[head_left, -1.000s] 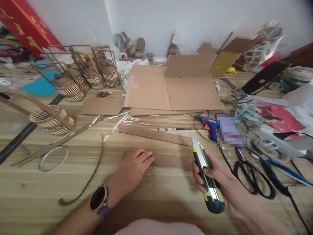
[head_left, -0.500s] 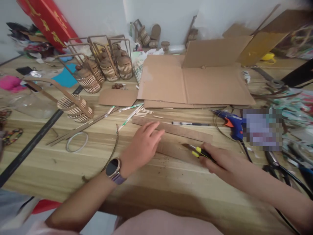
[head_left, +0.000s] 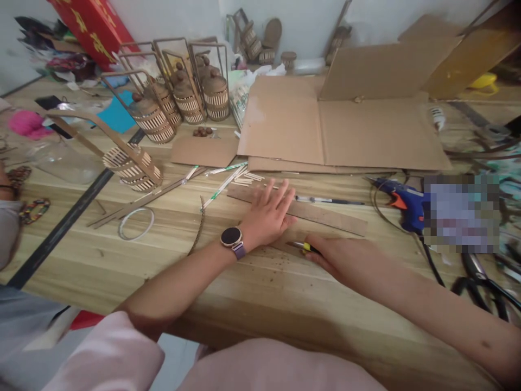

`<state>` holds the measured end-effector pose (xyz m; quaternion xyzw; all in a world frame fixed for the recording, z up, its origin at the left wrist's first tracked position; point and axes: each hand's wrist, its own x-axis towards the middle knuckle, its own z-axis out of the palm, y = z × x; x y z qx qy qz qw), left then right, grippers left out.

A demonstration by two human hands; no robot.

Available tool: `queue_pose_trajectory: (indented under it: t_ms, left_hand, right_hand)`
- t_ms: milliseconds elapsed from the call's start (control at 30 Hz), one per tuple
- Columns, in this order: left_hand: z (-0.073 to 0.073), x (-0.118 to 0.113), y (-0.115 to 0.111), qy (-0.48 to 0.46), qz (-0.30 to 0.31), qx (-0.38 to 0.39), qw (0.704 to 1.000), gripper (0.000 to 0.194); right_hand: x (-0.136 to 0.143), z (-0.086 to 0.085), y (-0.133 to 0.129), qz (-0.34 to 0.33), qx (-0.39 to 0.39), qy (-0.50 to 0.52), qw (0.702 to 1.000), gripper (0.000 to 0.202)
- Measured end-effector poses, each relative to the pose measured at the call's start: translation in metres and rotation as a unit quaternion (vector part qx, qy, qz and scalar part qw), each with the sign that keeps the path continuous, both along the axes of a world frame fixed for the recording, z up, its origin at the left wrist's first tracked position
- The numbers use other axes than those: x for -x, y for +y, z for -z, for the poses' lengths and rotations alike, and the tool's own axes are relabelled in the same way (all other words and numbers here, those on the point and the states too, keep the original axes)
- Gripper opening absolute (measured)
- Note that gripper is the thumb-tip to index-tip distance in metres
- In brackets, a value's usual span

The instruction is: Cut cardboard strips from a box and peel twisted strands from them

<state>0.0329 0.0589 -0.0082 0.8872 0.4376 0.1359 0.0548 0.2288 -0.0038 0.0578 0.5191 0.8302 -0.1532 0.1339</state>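
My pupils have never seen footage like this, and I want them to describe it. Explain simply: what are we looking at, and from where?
There is no machine here, just one person's bare hands. Every picture comes from a single camera worn on that person's head, looking forward and down. The left hand, below a watch, spreads over a flat brown strip. The right hand holds a cutter with yellow on it. On the wooden table are cardboard, a pen, a blue glue gun, scissors and a slatted basket. One patch on the right is pixelated, so unreadable.
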Motion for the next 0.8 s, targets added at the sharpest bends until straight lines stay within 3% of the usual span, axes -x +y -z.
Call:
queue_pose_trajectory:
  t_ms: [467,800]
  left_hand:
    - [0.0003,-0.0021,-0.0022,0.007,-0.008,0.006,1.0,0.066]
    - [-0.0006,0.0008,-0.0024,0.011,0.035,0.002,0.999,0.067]
  right_hand:
    - [0.0024,-0.0046,0.0008,-0.018,-0.011,0.002,1.0,0.018]
    - [0.0083,-0.0024,0.0022,-0.051,-0.052,-0.034,0.997,0.013]
